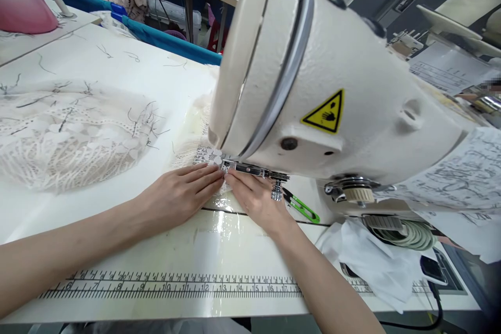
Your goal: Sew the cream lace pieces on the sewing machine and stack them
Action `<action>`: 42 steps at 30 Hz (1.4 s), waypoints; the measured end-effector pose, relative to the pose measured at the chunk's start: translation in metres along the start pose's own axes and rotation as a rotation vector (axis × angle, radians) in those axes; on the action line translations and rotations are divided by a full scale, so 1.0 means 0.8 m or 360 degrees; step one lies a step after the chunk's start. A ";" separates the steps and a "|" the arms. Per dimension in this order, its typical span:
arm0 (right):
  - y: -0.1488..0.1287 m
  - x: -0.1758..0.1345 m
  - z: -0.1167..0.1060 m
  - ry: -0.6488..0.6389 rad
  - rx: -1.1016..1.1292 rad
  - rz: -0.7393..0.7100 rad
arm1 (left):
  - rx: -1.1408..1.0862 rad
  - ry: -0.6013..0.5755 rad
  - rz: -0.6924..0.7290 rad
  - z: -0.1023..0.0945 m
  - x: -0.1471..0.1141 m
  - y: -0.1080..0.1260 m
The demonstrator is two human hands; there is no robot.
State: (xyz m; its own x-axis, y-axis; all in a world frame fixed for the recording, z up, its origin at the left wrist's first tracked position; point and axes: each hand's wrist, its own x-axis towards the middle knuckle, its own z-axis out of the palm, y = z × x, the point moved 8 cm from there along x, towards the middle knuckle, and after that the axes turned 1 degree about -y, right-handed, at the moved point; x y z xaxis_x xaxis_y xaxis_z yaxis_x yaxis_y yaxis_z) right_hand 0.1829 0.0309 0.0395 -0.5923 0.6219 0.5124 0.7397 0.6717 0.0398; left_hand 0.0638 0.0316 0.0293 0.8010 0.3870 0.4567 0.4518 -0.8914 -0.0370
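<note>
Beneath the head of a white sewing machine (289,78), a strip of white lace (207,156) lies at the presser foot (229,164). My left hand (183,190) rests flat on the lace just left of the foot, its fingers stretched out side by side. From the other side my right hand (258,201) reaches in, fingers extended flat, with the fingertips on the lace close to the foot. Metal parts of the machine partly cover that hand. Green thread snips (303,206) lie just right of it on the machine bed.
A heap of cream lace (74,135) with dark thread ends lies at the left. A printed ruler (188,286) runs along the table's front edge. White cloth (371,255) and a green coil (415,235) are at the right. A blue fabric edge (168,39) borders the table's back.
</note>
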 end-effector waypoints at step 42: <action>-0.032 0.006 -0.004 0.0060 0.0116 -0.0034 | 0.0030 -0.0046 -0.0066 -0.004 -0.003 -0.019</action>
State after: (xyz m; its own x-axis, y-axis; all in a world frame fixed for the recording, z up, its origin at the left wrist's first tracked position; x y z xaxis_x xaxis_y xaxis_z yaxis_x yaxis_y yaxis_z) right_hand 0.1624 0.0157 0.0442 -0.5942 0.5922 0.5443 0.7008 0.7133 -0.0109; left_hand 0.0535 0.0434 0.0319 0.7924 0.4304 0.4322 0.4919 -0.8699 -0.0355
